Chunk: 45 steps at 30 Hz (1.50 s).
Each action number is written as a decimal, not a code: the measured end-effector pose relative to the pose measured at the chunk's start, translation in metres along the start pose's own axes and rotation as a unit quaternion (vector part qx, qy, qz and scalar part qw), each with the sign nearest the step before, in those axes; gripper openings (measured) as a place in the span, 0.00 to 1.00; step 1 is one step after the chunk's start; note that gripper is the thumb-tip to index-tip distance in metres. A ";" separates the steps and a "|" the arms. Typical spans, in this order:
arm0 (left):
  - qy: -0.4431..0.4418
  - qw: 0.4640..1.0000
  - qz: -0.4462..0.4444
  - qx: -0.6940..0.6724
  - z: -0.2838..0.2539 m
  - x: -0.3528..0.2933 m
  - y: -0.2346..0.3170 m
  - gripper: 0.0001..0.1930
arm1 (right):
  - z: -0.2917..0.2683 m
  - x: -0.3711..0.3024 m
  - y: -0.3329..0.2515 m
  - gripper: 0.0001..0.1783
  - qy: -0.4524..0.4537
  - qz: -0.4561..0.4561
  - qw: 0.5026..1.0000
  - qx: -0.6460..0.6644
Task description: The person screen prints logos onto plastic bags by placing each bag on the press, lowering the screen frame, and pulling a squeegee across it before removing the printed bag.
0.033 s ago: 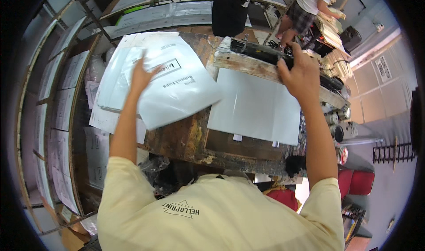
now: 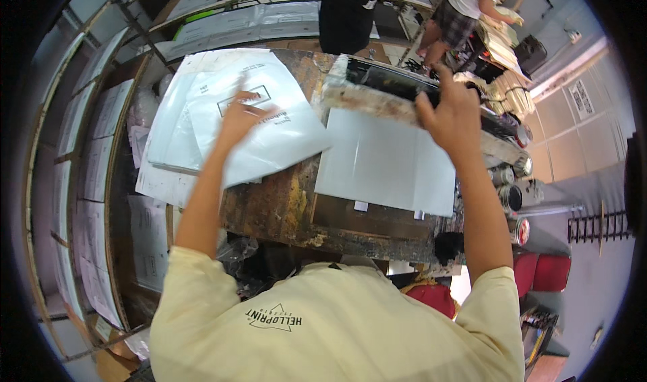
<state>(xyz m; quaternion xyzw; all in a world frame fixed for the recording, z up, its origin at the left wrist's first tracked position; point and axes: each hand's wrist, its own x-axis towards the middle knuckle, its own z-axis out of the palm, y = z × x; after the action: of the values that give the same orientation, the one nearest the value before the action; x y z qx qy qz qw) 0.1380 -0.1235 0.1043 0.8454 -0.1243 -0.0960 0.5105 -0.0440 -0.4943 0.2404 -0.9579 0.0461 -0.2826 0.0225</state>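
Note:
My left hand [image 2: 239, 120] is over a white plastic bag [image 2: 283, 136] with dark print, its fingers apart and smeared by motion. That bag lies slanted on a pile of similar white sheets [image 2: 172, 136] at the left of the table. My right hand [image 2: 455, 112] grips the near wooden side of a screen-printing frame [image 2: 377, 103], thumb on the near side and fingers beyond it. The frame is tilted up at the far side of the table, with dark ink along it. Below it lies a plain white bag [image 2: 384, 163] on a dark board [image 2: 371, 220].
The stained wooden table [image 2: 269, 210] runs between the piles. Racks [image 2: 101, 159] of printed white bags stand at the left and back. Cans [image 2: 510, 196] line the right edge. Two people [image 2: 345, 18] are beyond the table, near stacked goods [image 2: 505, 51].
My left hand has moved right and nearer across the printed bag, which now lies flatter on the pile. The wooden frame in my right hand has shifted slightly.

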 end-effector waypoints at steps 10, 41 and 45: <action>-0.061 0.992 -0.010 0.108 0.161 -0.162 -0.111 0.50 | 0.131 -0.219 -0.019 0.22 -0.340 -0.013 0.934 0.109; -0.069 0.993 -0.097 0.011 0.154 -0.165 -0.066 0.46 | 0.287 -0.065 0.081 0.19 -0.176 -0.056 0.979 0.083; -0.077 0.988 -0.098 -0.088 0.149 -0.166 -0.061 0.46 | 0.189 -0.147 0.021 0.20 -0.199 -0.057 0.973 0.099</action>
<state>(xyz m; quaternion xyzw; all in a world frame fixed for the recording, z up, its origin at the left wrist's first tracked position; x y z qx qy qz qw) -0.0558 -0.1697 -0.0128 0.7955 -0.0703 -0.2209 0.5599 -0.0659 -0.4967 0.0008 -0.9890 -0.0426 -0.0898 0.1093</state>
